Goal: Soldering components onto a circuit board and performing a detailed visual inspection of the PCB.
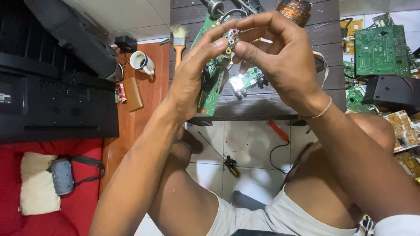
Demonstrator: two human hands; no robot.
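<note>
Both of my hands are raised over a low dark wooden table (271, 105). Between their fingertips they pinch a small connector block (231, 40) with red, white and yellow round sockets. My left hand (197, 65) grips it from the left with thumb and forefinger. My right hand (280, 52) curls over it from the right; a thin bracelet circles that wrist. Under the hands a long green circuit board (209, 94) lies on the table, with a small green board (247, 81) carrying sockets beside it.
A paintbrush (178, 40) and a copper coil (294, 9) rest on the table. A white mug (141, 61) stands on the wooden floor to the left. More green boards (381, 50) pile at the right. Screwdrivers (278, 130) lie on the tiles near my knees.
</note>
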